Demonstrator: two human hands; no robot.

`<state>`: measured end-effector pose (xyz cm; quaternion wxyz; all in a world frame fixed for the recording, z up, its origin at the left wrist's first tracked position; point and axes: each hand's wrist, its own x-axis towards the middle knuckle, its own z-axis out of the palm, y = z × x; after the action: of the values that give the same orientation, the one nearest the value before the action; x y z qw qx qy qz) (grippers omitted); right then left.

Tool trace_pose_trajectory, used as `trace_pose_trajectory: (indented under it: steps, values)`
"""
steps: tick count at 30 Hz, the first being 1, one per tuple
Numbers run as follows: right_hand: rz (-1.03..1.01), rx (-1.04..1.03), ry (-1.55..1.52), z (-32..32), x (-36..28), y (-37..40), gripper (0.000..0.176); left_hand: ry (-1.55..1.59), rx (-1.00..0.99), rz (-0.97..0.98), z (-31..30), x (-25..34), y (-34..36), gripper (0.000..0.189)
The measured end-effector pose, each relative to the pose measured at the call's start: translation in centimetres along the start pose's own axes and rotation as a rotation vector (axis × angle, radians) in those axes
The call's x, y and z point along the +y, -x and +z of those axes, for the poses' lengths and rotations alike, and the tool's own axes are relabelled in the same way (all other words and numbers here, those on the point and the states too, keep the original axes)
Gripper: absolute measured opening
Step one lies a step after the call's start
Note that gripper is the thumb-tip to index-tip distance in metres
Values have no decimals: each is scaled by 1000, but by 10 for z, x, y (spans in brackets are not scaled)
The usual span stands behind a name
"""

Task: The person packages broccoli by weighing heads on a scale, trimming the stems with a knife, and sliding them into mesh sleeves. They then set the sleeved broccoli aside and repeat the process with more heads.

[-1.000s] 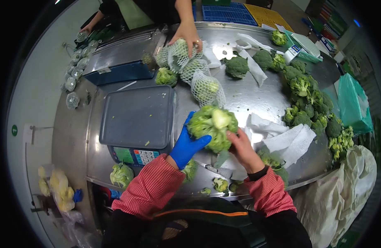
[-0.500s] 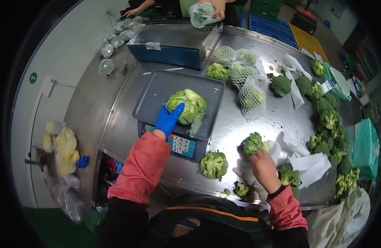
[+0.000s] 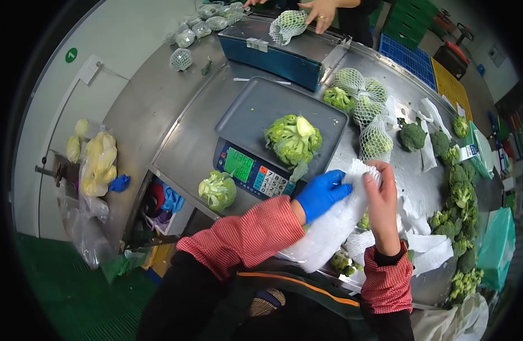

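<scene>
My left hand (image 3: pixel 321 197), in a blue glove, is closed on one side of a bunched white foam net (image 3: pixel 329 236). Bare, my right hand (image 3: pixel 382 202) pinches the net's upper end. The net hangs down toward the table's front edge. Just above the hands, a broccoli head (image 3: pixel 294 141) rests stem up on the grey tray (image 3: pixel 244 116) of a scale. The scale's display (image 3: pixel 239 165) is lit green. A smaller broccoli piece (image 3: pixel 217 190) lies left of the keypad.
Netted broccoli (image 3: pixel 376 139) lies right of the tray, with a broccoli pile (image 3: pixel 460 193) along the right edge. A co-worker's hand (image 3: pixel 321 12) touches a netted head (image 3: pixel 288 26) on a metal box (image 3: pixel 267 59). Yellow bagged produce (image 3: pixel 98 165) hangs at the left.
My left hand has left the broccoli on the tray and grips the white net with my right hand. A broccoli piece now lies left of the keypad. The view has shifted.
</scene>
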<state>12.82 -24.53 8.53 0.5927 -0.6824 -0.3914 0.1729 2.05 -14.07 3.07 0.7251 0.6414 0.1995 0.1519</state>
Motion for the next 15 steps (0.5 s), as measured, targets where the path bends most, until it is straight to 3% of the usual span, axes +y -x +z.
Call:
trace_pose_trajectory:
  steps: [1,2,4,5,7,8,10,12,14,15]
  values:
    - [112,-30,-2,-1,7,6,21,153,-40,-133,-8,1,-1,29]
    - [131,-29,72,1,9,9,19,275,-26,-234,-14,2,-1,30]
    - [164,-18,220,7,8,13,16,661,-181,-401,-27,0,2,30]
    - [86,-5,414,10,11,15,13,776,-258,-445,-33,-6,4,30]
    - [-273,-18,733,16,20,17,12,1005,-413,-530,-43,-25,6,31]
    - [-452,-27,887,18,23,18,11,1026,-355,-527,-44,-33,10,31]
    - [-546,37,935,24,13,17,10,1065,-241,-525,-41,-41,21,32]
    - [-726,181,1003,25,-4,10,9,1087,-261,-495,-43,-46,30,36]
    - [-755,89,842,29,-15,12,12,1269,-313,-437,-39,-53,42,38]
    - [-768,44,762,32,-20,13,13,1295,-165,-487,-35,-40,45,40]
